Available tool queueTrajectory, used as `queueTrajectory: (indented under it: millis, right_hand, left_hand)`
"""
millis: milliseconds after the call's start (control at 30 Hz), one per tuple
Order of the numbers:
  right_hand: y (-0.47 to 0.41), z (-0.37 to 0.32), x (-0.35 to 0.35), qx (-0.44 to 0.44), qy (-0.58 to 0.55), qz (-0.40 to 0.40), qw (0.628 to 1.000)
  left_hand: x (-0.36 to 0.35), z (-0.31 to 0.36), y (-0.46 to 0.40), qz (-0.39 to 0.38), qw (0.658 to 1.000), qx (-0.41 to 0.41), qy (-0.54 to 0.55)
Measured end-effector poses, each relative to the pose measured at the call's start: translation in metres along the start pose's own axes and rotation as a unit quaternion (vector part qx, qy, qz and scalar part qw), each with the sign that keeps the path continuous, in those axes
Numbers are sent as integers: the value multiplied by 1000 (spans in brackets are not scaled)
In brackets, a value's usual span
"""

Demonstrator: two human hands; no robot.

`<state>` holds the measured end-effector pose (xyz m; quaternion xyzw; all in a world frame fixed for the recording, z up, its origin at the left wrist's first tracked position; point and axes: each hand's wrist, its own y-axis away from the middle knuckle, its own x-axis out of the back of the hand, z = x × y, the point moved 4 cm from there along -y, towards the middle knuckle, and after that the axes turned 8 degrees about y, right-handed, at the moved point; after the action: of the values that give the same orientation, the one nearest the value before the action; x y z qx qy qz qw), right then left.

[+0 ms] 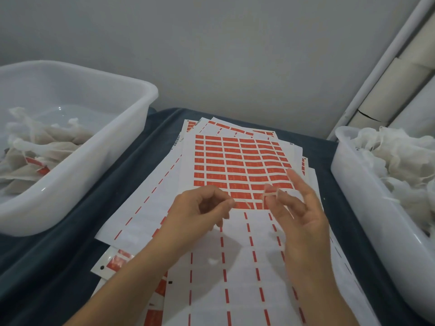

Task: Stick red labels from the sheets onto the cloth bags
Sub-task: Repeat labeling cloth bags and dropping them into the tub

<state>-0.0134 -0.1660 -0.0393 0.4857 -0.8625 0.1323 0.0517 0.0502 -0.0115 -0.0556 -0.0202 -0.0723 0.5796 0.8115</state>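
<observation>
A top sheet of red labels (237, 165) lies on a pile of sheets in the middle; its near half is peeled bare, with only red dashes left. My left hand (200, 212) hovers over the sheet with curled fingers, thumb and forefinger pinched together on what looks like the end of a thin white string (247, 204). My right hand (299, 208) is just to the right. The string is looped round its thumb and forefinger, and the other fingers are spread. Labelled cloth bags (35, 158) lie in the left bin. Plain white cloth bags (397, 158) fill the right bin.
A white plastic bin (98, 147) stands at the left and another white bin (353, 184) at the right, both on a dark blue cloth (58, 260). More label sheets (117, 260) stick out from under the pile. A grey wall is behind, with white pipes at the top right.
</observation>
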Motion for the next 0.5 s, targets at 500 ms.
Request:
queueTrajectory:
  millis: [500]
  right_hand:
    - [6, 9, -23, -67, -40, -172, 982]
  left_hand:
    - [-5, 10, 6, 9, 998, -56, -12]
